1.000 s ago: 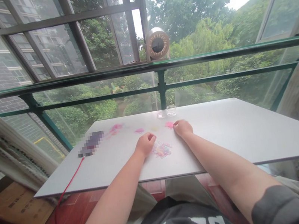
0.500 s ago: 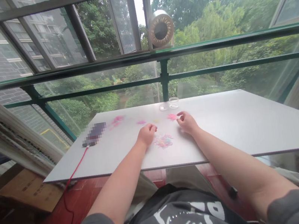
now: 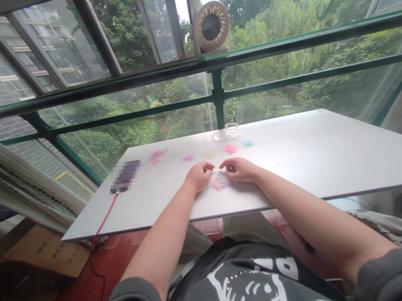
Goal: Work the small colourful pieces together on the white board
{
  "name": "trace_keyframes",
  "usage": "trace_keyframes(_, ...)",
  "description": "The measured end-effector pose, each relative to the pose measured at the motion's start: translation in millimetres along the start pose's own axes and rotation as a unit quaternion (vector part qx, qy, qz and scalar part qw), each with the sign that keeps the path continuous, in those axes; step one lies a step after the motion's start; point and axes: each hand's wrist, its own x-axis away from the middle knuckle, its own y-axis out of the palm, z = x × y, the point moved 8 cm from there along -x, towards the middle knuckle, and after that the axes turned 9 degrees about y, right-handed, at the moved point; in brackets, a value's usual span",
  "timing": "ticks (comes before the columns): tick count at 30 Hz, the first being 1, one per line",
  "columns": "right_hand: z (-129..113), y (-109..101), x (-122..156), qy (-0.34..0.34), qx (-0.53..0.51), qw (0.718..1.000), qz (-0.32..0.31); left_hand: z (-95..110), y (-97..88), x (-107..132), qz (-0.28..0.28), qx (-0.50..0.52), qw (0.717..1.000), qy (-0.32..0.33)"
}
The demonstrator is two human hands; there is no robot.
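A loose pile of small multicoloured thin pieces, perhaps rubber bands (image 3: 218, 182), lies on the white table (image 3: 302, 165) before me. My left hand (image 3: 199, 176) rests at the pile's left edge, thumb and fingers pinched together. Whatever sits in that pinch is too small to make out. Over the pile's right side is my right hand (image 3: 241, 169), its fingers bent and the thumb apart from the index finger, with nothing visible between them. Behind the hands lie a pink heap (image 3: 230, 149), a teal heap (image 3: 248, 143), a purple heap (image 3: 187, 158) and a faint yellow heap (image 3: 208, 155).
Clear round containers (image 3: 232, 129) stand at the table's far edge. More pink and red pieces (image 3: 156, 155) lie at the back left. A blurred-out dark device (image 3: 127, 175) with a red cable (image 3: 106, 214) is at the left. A round fan (image 3: 212, 24) stands by the railing.
My right hand has moved from the pink heap left and nearer to me, over the multicoloured pile. The teal heap now shows. My left hand stays pinched near the pile.
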Motion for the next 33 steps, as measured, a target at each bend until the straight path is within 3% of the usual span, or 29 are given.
trace_keyframes(10,1,0,-5,0.013,0.020,0.999,0.024,6,1.7,1,-0.016,-0.016,1.000,0.018)
trace_keyframes(17,8,-6,-5,0.024,-0.051,0.998,0.041,7,0.0,1,-0.017,-0.031,0.999,0.025)
trace_keyframes(24,0,-8,-5,0.014,-0.102,0.992,0.073,28,-9.6,3,0.014,0.011,0.998,0.059)
trace_keyframes(30,-9,1,-5,0.008,-0.148,0.988,0.039,37,-13.6,5,0.028,0.018,0.996,0.077)
trace_keyframes(33,-7,-1,-7,0.009,-0.178,0.983,0.052,38,-12.4,5,0.022,0.022,0.996,0.082)
